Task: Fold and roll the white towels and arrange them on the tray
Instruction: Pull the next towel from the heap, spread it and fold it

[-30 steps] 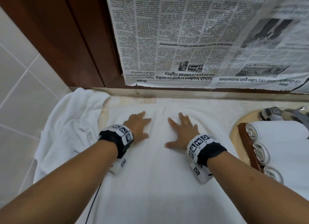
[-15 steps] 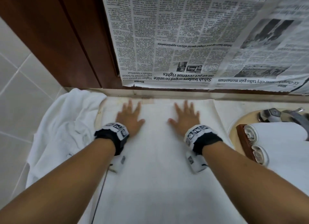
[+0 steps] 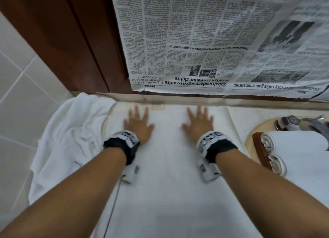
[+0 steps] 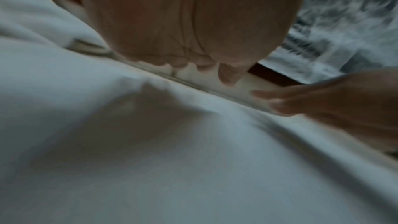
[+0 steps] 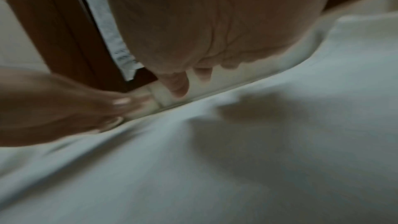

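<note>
Tiled wall (image 3: 16,88) meets a worktop (image 3: 249,111) backed by wood panelling (image 3: 58,33) with a newspaper (image 3: 204,42) hung over it. At the left edge lies a crumpled towel (image 3: 64,140). Beside it a flat towel (image 3: 165,184) runs to the back edge; the left hand (image 3: 138,126) and right hand (image 3: 199,124) press on its far end, fingers straight and spread, gripping nothing. At the right edge, two rolls (image 3: 292,145) lie on the tray (image 3: 259,148), near a tap (image 3: 292,122).
</note>
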Demonstrator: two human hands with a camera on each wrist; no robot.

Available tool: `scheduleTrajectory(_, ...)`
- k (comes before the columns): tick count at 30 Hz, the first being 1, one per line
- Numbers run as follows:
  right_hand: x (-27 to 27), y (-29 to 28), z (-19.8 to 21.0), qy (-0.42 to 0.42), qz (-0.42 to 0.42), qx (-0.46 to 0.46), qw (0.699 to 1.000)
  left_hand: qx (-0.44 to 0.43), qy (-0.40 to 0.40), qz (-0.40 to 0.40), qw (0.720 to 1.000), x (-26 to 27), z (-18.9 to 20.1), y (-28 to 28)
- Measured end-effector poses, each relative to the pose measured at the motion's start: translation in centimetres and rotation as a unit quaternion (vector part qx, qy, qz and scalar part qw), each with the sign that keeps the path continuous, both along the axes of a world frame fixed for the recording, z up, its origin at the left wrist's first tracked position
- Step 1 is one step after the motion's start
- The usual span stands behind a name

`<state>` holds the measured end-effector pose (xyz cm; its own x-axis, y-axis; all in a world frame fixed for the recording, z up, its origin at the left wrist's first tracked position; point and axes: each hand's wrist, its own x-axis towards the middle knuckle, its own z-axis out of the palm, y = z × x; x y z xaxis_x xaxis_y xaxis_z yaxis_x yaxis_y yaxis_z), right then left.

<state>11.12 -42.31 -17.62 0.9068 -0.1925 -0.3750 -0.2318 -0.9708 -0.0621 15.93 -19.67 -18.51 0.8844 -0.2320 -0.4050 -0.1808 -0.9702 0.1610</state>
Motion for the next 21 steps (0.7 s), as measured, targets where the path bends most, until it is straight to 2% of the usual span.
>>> scheduleTrajectory(2,-0.7,2.8,-1.2,0.037,0.076,0.049,0.995,-0.012,0.067,-0.076,0.995,-1.4,-0.5,-2.3)
scheduleTrajectory(4,-1.9,1.8,-2.6,0.071,0.097,0.044,0.992,0.019,0.091,-0.098,0.991,-2.2,-1.6,-0.6)
scheduleTrajectory(8,-3.1,-6.3,-2.2,0.066,-0.074,0.007,0.995,0.049,0.044,0.046,0.997,-1.0,-2.2,7.5)
scheduleTrajectory(10,-3.1,-8.4,-1.4,0.077,-0.098,-0.027,0.992,0.073,0.06,0.069,0.993,0.2,-1.5,9.0)
scheduleTrajectory(12,-2.6,-6.5,-0.6,0.051,-0.059,-0.043,0.996,0.077,0.045,0.065,0.994,0.5,-0.5,6.7)
scheduleTrajectory(14,-2.4,-1.8,-0.2,0.019,0.007,0.006,1.0,0.042,0.008,0.011,0.999,-0.6,0.5,2.4)
scheduleTrajectory(15,-2.8,0.6,-0.3,0.022,0.048,0.041,0.998,0.015,0.013,-0.03,0.999,-1.6,0.9,0.3)
scheduleTrajectory(17,-4.2,3.4,-1.1,0.062,0.107,0.084,0.989,-0.029,0.074,-0.082,0.993,-4.1,0.5,-1.8)
scheduleTrajectory(19,-5.7,2.6,-2.3,0.076,0.099,0.074,0.989,-0.013,0.106,-0.059,0.993,-6.5,-0.6,-0.5)
scheduleTrajectory(21,-6.9,0.3,-2.7,0.071,0.042,0.055,0.995,0.014,0.087,0.008,0.996,-8.4,-1.6,2.4)
